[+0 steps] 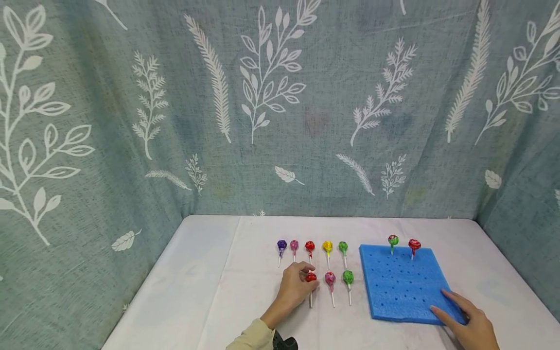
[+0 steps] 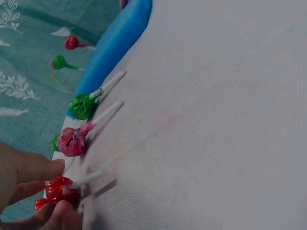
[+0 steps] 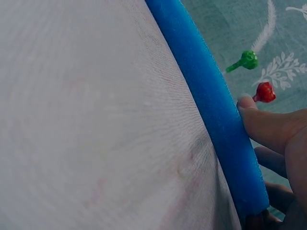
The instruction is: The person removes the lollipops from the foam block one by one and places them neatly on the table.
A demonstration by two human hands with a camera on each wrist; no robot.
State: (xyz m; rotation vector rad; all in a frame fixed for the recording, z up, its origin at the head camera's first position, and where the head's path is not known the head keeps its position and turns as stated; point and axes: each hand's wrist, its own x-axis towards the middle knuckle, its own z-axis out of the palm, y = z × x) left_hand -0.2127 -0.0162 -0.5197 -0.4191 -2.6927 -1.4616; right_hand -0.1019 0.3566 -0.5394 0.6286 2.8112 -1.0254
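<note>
My left hand (image 1: 294, 288) pinches the wrapped head of a red lollipop (image 1: 311, 277) between thumb and fingers. Its white stick stands apart from its shadow on the cloth in the left wrist view. Beside it lie a pink lollipop (image 1: 330, 278) and a green lollipop (image 1: 348, 277). My right hand (image 1: 474, 325) rests on the near right corner of a blue foam board (image 1: 380, 311) full of small holes, its thumb and fingers spread and fairly straight. Upright along the board's far side stand a red-and-green lollipop (image 1: 393, 240) and a red lollipop (image 1: 414, 244).
Behind the left hand lies a row of lollipops: purple (image 1: 282, 245), pink (image 1: 294, 244), red (image 1: 310, 246), yellow (image 1: 327, 247) and green (image 1: 343, 247). A white cloth (image 1: 175, 291) covers the table. A leaf-patterned green curtain (image 1: 306, 165) hangs around its back and sides.
</note>
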